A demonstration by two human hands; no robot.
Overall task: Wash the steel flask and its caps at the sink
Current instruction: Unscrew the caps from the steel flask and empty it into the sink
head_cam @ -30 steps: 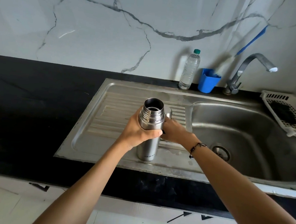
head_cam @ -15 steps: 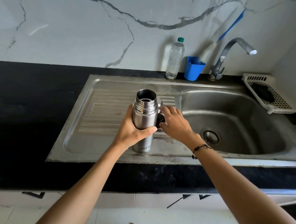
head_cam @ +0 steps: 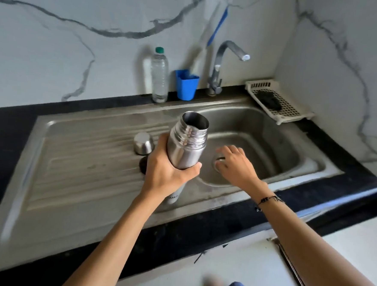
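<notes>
Head view: left hand (head_cam: 167, 170) grips open flask (head_cam: 186, 146), tilted over sink (head_cam: 294, 150); right hand (head_cam: 235, 166) empty, fingers spread; cap (head_cam: 143, 143) on drainboard.

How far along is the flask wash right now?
Done: steel cap and black inner cap sit on the drainboard. In hand: left hand grips the open flask over the basin; right hand empty. Left: tap dry, nothing visibly washed.

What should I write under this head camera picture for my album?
Left hand grips the open steel flask over the sink; right hand is open beside it.
</notes>
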